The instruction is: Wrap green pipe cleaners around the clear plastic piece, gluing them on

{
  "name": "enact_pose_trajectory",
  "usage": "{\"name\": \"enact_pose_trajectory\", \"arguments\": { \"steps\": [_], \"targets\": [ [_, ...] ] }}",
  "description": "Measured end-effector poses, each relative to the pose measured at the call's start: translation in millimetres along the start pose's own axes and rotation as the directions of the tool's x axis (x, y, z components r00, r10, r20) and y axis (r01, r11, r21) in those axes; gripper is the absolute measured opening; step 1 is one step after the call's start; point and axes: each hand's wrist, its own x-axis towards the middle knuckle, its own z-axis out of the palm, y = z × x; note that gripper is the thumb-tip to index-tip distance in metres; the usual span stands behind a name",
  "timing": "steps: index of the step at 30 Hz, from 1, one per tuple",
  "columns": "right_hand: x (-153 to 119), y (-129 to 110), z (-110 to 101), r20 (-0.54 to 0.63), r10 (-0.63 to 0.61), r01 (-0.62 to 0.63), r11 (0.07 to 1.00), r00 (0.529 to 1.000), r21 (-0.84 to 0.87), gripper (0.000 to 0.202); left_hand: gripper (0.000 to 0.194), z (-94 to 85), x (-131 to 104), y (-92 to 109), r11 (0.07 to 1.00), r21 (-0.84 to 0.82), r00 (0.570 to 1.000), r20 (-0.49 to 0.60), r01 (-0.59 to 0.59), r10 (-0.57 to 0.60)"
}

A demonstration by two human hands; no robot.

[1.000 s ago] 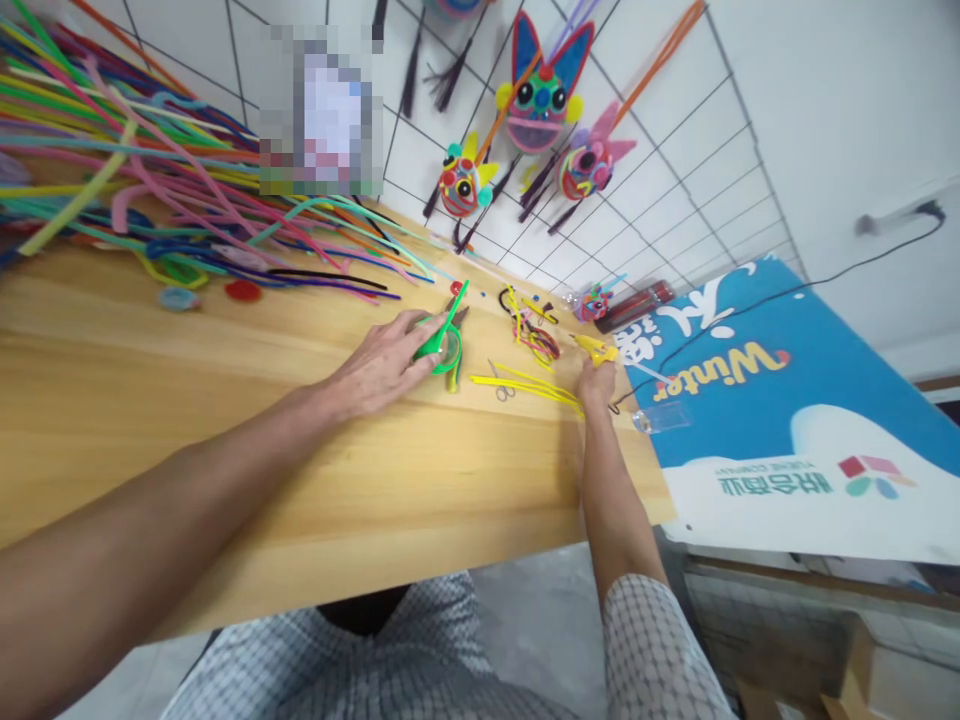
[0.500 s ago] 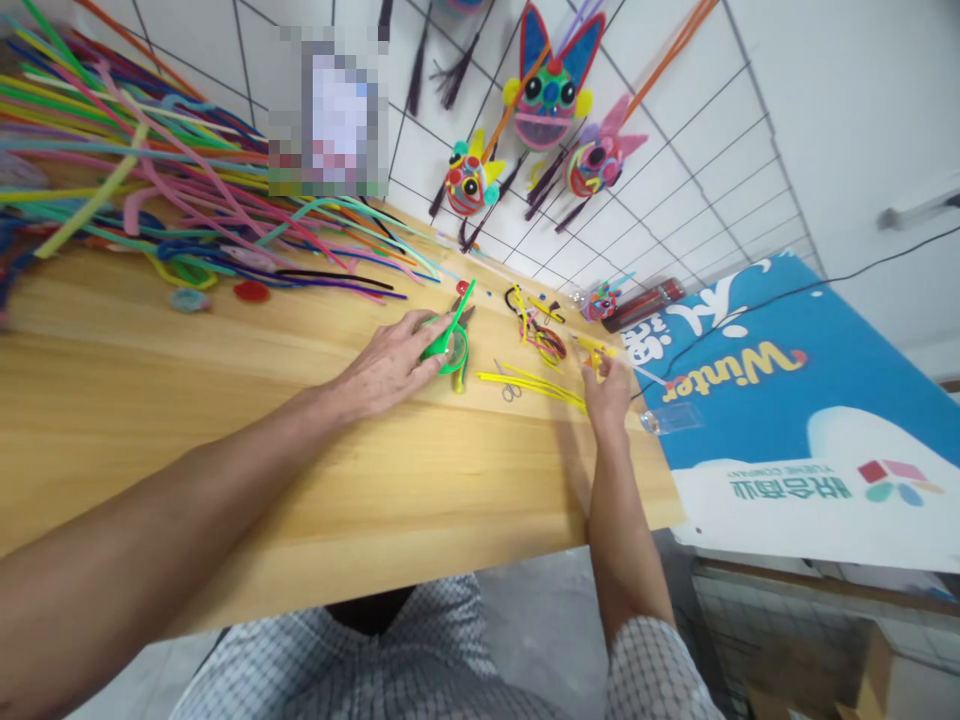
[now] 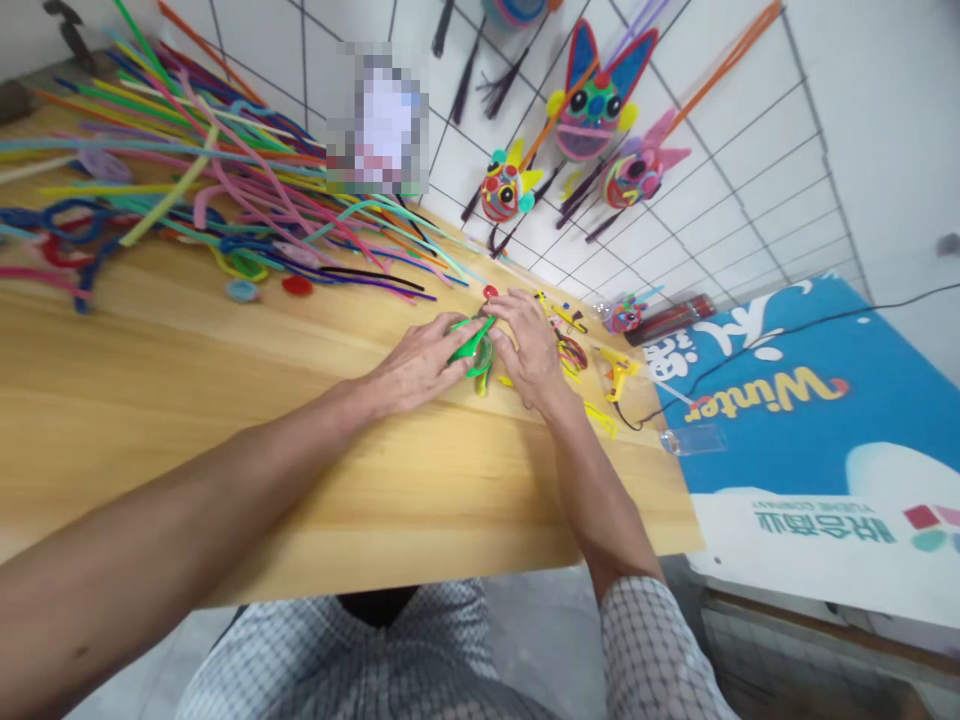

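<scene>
My left hand (image 3: 424, 365) is closed on a clear round piece with a green rim (image 3: 482, 362), held just over the table. A stiff green strip slants up from this piece. My right hand (image 3: 532, 345) meets it from the other side, thumb and fingers around the strip's upper end; the exact contact is partly hidden. A small yellow part (image 3: 482, 384) hangs at the underside. Beyond my right wrist lies a yellow hot glue gun (image 3: 619, 372) on the wood. Yellow pipe cleaners (image 3: 600, 418) stick out from under my right forearm.
Many coloured pipe cleaners (image 3: 270, 190) are heaped at the back left. A red disc (image 3: 298, 286) and a pale blue disc (image 3: 243, 291) lie before them. A clear bottle (image 3: 697, 440) and a black cord (image 3: 750, 362) are at the right. Decorated masks (image 3: 596, 110) hang on the wall grid.
My right hand has left the glue gun and moved left to the green-rimmed piece. It now covers the small scissors. My left hand keeps its hold; the whole view has shifted slightly.
</scene>
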Motion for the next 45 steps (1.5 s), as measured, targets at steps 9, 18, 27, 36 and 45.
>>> {"name": "enact_pose_trajectory", "arguments": {
  "steps": [9, 18, 27, 36, 45],
  "targets": [
    [-23.4, -6.6, 15.6, -0.186, 0.291, -0.258, 0.949, 0.938, 0.182, 0.026, 0.065, 3.7, 0.1, -3.8, 1.0, -0.017, 1.0, -0.027, -0.003, 0.003],
    [-19.9, -12.6, 29.0, -0.212, 0.421, -0.359, 0.891, 0.882, 0.277, 0.019, 0.063, 2.2, -0.3, -1.3, 0.999, -0.037, 0.999, -0.04, 0.002, -0.003],
    [-20.7, -16.0, 32.0, -0.214, 0.453, -0.387, 0.876, 0.865, 0.288, 0.02, 0.059, 1.1, -1.4, 2.9, 0.998, -0.062, 0.998, -0.056, -0.022, 0.018],
    [-19.1, -18.5, 33.2, -0.22, 0.463, -0.4, 0.873, 0.858, 0.277, 0.013, 0.044, -1.3, -1.6, 6.1, 0.996, -0.074, 0.998, -0.043, -0.04, 0.037],
    [-21.4, -18.9, 35.8, -0.23, 0.464, -0.401, 0.874, 0.855, 0.275, 0.011, 0.039, -1.0, -1.5, 6.7, 0.997, -0.059, 0.999, -0.026, -0.039, 0.038]
  ]
}}
